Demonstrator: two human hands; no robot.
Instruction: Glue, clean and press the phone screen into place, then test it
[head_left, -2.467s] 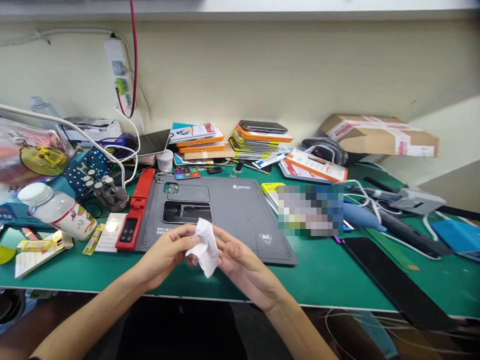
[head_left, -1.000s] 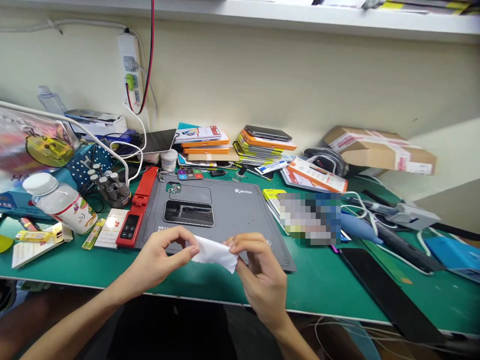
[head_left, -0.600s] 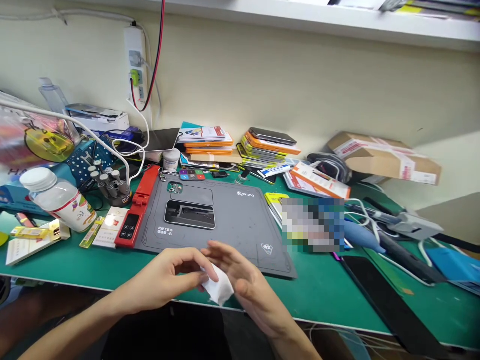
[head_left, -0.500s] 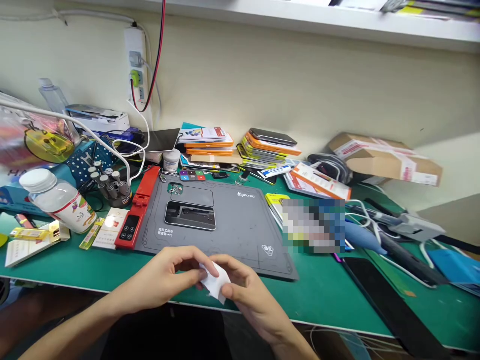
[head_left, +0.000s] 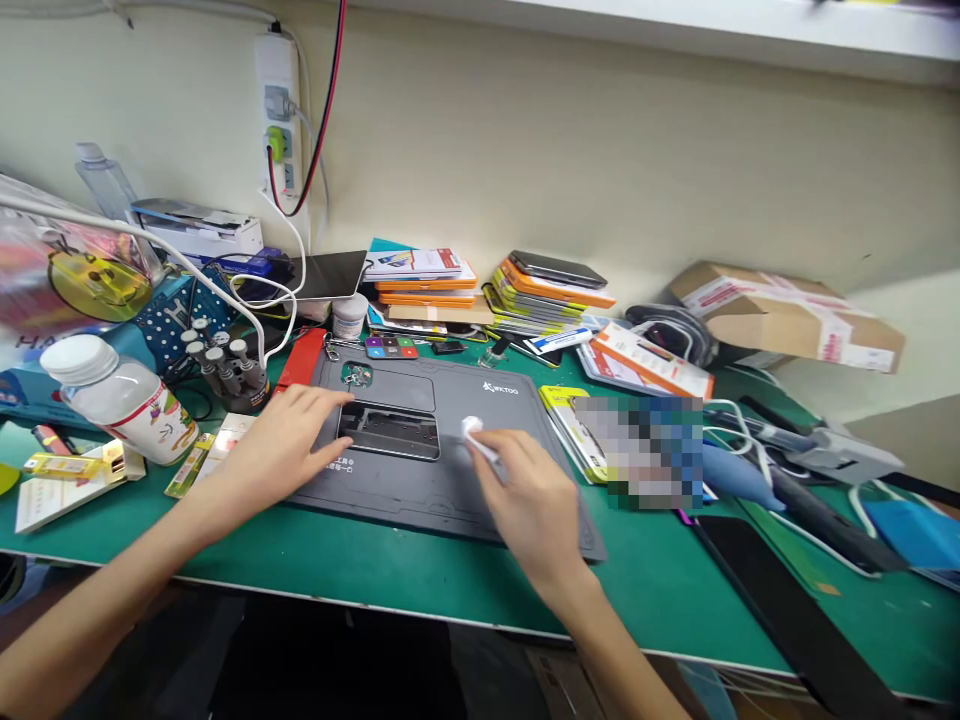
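Steadying the phone looks like the left hand's job right now, with the right hand bringing the wiping material. Phone lies flat on the gray mat, glossy dark face up, below the small tray of metal bits. Left hand: palm down, thumb and fingers spread part-way, fingertips at the phone's left end, thumb by the lower corner; looks like contact, but can't confirm a real grip. Right hand: fingers closed in a pinch on a bunched white tissue, balled end poking out past the fingertips, over the mat just right of the phone, not on it. Can't tell if the tissue touches the mat. My read: setup for a wipe, glass not being rubbed at this instant. Next move calls for a short shift left to put the balled end on the glass, light even pressure, left hand holding the end so the phone doesn't skate on the mat. Watch the left fingertips: they sit close to the surface and could block that end.
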